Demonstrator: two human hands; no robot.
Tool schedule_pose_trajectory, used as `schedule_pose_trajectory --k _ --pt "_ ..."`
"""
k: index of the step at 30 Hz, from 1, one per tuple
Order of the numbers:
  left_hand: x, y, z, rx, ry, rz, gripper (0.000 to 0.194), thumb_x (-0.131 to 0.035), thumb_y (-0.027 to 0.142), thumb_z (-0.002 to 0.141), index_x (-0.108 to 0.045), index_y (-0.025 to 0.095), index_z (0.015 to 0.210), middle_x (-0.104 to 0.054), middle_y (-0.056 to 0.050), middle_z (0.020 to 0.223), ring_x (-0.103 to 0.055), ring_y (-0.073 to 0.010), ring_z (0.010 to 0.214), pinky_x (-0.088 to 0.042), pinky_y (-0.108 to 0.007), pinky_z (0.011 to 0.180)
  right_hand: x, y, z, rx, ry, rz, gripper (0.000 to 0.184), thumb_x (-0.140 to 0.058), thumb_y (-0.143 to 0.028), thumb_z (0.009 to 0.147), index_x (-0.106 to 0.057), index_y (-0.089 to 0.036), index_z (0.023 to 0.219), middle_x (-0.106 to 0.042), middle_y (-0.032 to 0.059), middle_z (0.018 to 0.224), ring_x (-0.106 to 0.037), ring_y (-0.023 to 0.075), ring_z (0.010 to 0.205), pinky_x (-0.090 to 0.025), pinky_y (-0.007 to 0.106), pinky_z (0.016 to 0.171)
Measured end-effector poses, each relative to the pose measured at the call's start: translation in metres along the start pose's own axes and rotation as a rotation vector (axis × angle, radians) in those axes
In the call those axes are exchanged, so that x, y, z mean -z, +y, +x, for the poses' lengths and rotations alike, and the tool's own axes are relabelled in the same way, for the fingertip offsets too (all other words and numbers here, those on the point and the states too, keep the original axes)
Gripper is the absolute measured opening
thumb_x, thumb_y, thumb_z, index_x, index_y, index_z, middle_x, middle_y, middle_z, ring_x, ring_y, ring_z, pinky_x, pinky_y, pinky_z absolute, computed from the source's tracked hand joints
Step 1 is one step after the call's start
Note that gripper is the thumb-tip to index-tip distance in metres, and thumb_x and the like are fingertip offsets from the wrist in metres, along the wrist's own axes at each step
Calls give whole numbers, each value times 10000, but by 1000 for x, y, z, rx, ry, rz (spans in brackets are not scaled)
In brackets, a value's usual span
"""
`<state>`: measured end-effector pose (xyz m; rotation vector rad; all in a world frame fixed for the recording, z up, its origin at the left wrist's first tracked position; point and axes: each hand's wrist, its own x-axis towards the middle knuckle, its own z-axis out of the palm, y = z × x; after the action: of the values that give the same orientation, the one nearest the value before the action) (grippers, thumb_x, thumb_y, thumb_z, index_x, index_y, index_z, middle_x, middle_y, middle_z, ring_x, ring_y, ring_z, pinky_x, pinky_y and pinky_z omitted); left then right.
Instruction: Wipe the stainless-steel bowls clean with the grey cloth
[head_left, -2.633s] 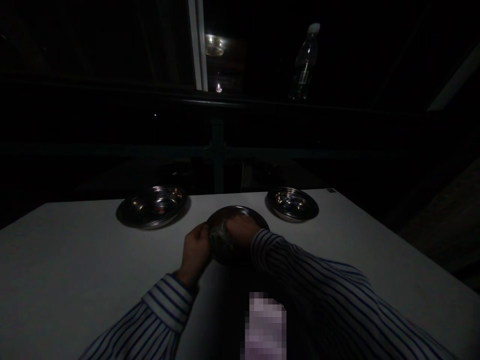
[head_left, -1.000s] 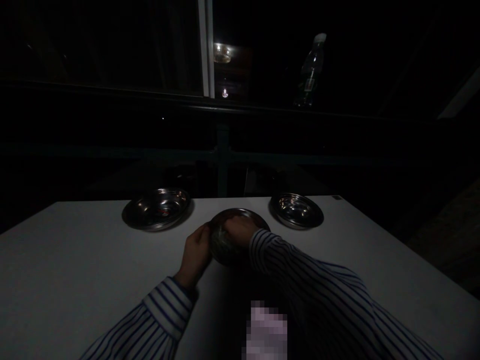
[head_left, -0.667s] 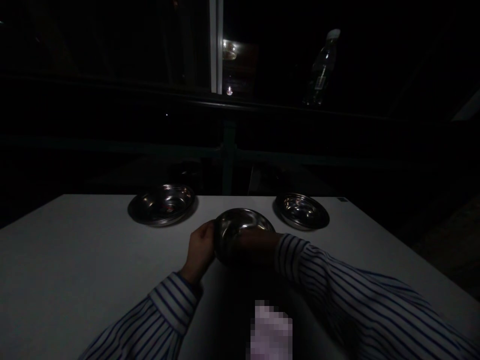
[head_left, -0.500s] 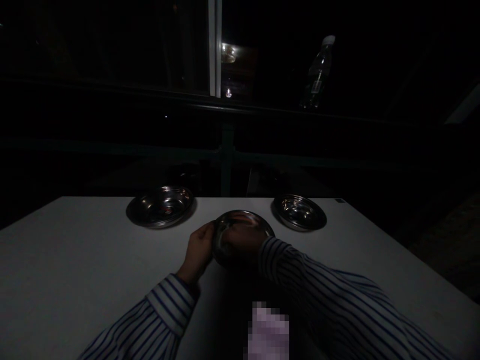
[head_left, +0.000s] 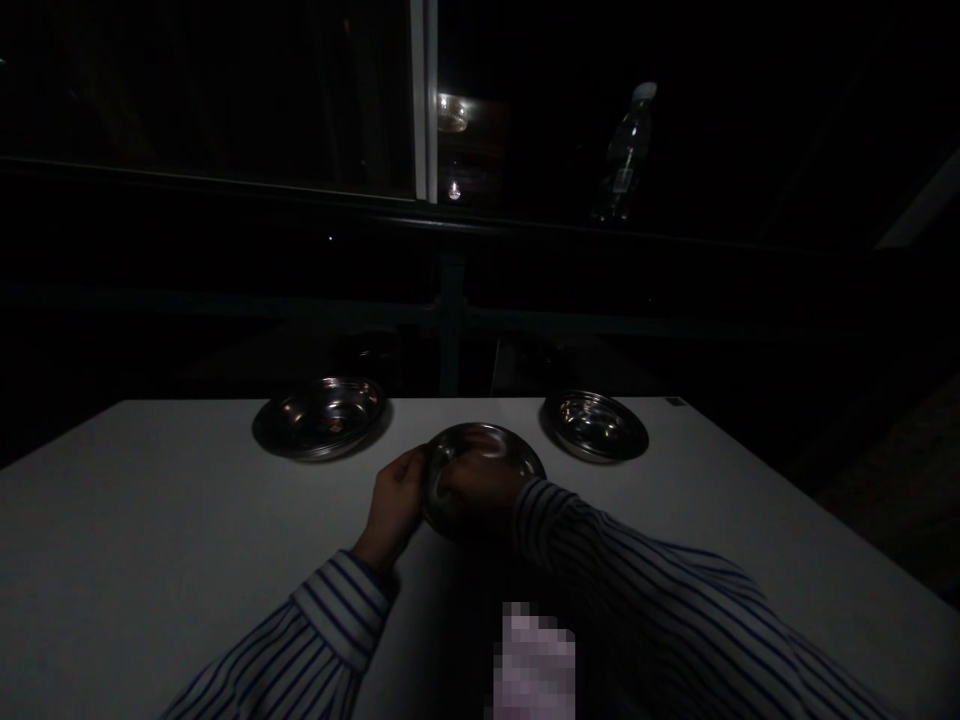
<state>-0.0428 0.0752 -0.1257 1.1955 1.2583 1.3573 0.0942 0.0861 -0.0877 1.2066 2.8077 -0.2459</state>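
Observation:
A shiny metal bowl [head_left: 450,440] is on the white table in front of me. My left hand [head_left: 394,505] is closed on its left rim, thumb on top. Inside the bowl is my right hand [head_left: 484,485], coming in from the right with its fingers curled down toward the bottom. A pale patch shows by those fingertips; in the dim light I cannot tell whether it is a held thing or a reflection.
Near the far edge of the white table [head_left: 262,550] stand a wider metal bowl [head_left: 300,452] on the left and another metal bowl [head_left: 600,456] on the right. Beyond, a clear plastic bottle [head_left: 626,155] stands by a dark window. A pixelated pinkish patch [head_left: 534,665] lies low in front.
My right hand has shifted slightly within the bowl and looks less blurred. My left hand keeps its hold on the rim. The whole view has tilted a little.

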Motion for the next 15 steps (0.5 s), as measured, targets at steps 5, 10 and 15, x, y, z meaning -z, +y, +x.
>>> schedule_pose_trajectory --k 5,10,15 --pt "3 -5 2 -26 34 19 414 -510 405 740 -676 108 975 -722 -107 900 -645 -241 835 -480 -336 735 3 0 2 -9 -54 -35 172 -540 -214 862 -603 -134 1002 -619 62 1032 -589 187 953 -487 390 811" --pt "2 -7 7 -25 43 35 371 -489 376 753 -684 115 931 -718 -108 912 -645 -237 856 -474 -333 750 0 -3 -11 38 -99 -40 197 -565 -211 847 -595 -139 1027 -622 55 1037 -602 174 917 -496 369 794" --pt "2 0 -1 -34 30 40 396 -504 377 734 -671 108 972 -721 -105 891 -649 -236 814 -481 -337 729 4 -3 6 -97 -15 -69 233 -513 -263 885 -564 -143 1078 -586 67 1100 -573 190 985 -469 410 849"
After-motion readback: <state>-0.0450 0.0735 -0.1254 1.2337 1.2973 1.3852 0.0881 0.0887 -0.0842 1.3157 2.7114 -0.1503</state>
